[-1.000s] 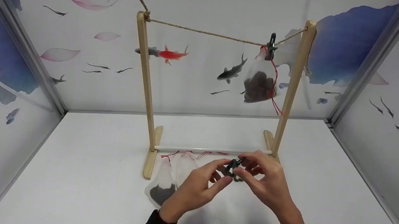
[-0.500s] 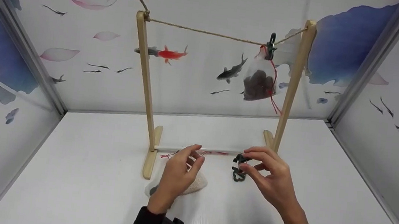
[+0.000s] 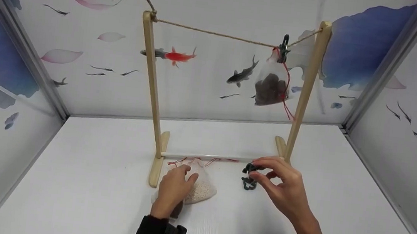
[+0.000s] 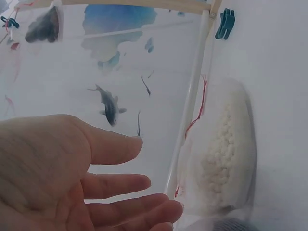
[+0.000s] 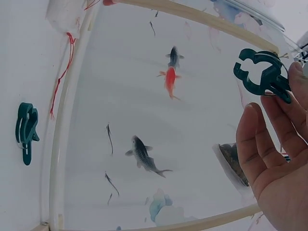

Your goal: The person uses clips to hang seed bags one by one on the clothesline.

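Observation:
My right hand (image 3: 282, 187) pinches a dark green clip (image 5: 260, 72) between thumb and fingers, above the table. A second green clip (image 5: 27, 132) lies on the table below. My left hand (image 3: 175, 189), fingers loosely extended and holding nothing, is over the drawstring bags. One mesh bag (image 3: 203, 188) contains small whitish pellets and has a red string; in the left wrist view it lies beyond my fingertips. A bag with dark contents (image 3: 176, 209) is mostly hidden under my left hand and forearm. Whether the left fingers touch either bag, I cannot tell.
A wooden frame (image 3: 151, 87) stands at the back with a twine line (image 3: 217, 35) across its top. Near its right post, a green clip (image 3: 283, 49) holds a bag of dark lumps (image 3: 272, 89). A white bar (image 3: 223, 157) joins the frame's feet. Printed walls enclose the table.
My left hand has let go of the clip area and moved left and down over the bags. The right hand keeps the clip nearly in place.

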The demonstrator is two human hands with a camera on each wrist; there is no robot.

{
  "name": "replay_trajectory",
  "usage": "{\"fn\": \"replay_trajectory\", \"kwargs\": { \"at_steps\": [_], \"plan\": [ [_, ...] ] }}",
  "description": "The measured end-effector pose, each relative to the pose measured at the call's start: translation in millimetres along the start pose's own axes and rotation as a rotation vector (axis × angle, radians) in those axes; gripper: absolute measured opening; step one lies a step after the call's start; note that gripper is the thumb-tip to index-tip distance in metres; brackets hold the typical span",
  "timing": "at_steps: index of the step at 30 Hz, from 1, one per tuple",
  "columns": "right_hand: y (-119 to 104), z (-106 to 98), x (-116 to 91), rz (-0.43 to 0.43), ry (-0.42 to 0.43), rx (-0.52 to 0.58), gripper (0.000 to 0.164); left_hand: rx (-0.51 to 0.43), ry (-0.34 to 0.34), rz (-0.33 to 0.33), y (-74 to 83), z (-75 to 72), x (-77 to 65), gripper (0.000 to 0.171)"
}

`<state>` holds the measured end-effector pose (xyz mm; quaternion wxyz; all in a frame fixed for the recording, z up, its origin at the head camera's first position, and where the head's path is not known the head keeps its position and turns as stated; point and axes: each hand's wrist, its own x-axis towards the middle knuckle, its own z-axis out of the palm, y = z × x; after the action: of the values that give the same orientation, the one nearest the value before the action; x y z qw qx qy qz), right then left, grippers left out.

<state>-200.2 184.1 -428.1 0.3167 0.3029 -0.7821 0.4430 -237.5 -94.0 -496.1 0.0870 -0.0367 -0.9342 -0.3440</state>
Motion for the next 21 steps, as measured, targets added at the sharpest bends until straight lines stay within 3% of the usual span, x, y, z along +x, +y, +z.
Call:
{"fn": "replay_trajectory", "kwargs": {
  "at_steps": [5,21],
  "plan": [
    [0,0,0,0.005,-0.004,0.004,0.038,0.005,-0.063,-0.054,-5.1,5.0,2.0,0.036],
    [0,-1,0,0.011,-0.005,-0.017,0.038,0.016,-0.081,-0.064,-12.4,10.1,1.8,0.032]
  ]
}}
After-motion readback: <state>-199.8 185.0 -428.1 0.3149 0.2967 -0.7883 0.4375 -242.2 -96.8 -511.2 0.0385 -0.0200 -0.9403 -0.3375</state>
